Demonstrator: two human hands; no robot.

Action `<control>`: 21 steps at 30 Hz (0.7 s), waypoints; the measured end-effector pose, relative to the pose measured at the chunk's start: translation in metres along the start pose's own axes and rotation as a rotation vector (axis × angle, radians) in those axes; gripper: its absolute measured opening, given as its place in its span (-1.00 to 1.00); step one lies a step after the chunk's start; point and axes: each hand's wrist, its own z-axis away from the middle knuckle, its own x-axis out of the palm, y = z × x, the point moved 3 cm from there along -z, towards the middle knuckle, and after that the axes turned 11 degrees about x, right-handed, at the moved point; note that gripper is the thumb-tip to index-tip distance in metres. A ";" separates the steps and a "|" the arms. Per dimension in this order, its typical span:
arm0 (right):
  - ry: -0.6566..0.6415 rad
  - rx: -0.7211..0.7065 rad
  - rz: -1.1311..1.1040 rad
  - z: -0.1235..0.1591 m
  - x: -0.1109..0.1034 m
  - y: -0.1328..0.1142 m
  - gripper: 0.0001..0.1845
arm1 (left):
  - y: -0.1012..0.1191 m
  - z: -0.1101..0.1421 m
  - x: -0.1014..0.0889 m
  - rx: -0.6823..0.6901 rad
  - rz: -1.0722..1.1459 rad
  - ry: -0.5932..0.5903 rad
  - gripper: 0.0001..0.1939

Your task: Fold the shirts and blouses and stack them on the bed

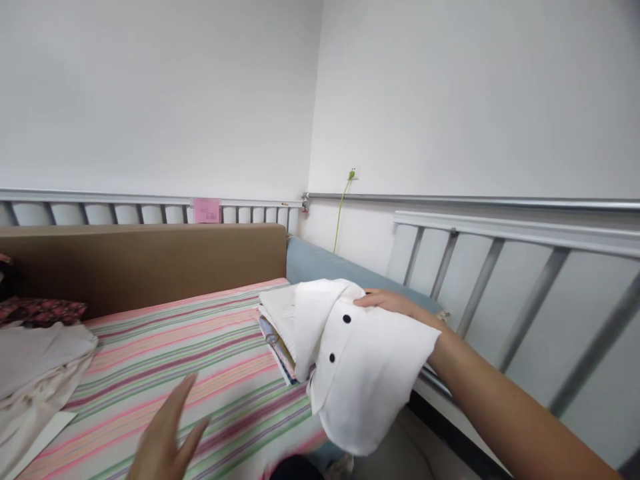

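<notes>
At the near right edge of the bed covered in a striped pink, green and white sheet [215,373], a white cloth garment with round black buttons [367,387] lies partly over a stack of folded clothes [278,303] and hangs past the side. The right hand [387,301] rests on its top — I cannot tell whether it pinches the fabric. The left hand [165,430], blurred, hovers over the sheet — thumb and fingers spread.

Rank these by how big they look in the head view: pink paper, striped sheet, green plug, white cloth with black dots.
1. Striped sheet
2. White cloth with black dots
3. Pink paper
4. Green plug
</notes>
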 end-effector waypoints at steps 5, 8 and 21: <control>-0.182 0.078 0.149 0.013 0.048 0.020 -0.49 | 0.151 -0.125 -0.042 0.416 0.210 -0.281 -0.26; -0.343 0.107 0.246 0.030 0.075 0.035 -0.47 | 0.191 -0.139 -0.049 0.396 0.347 -0.604 -0.14; -0.724 0.185 0.207 0.060 0.115 0.102 -0.27 | 0.165 -0.044 -0.045 -0.152 0.713 -1.200 -0.65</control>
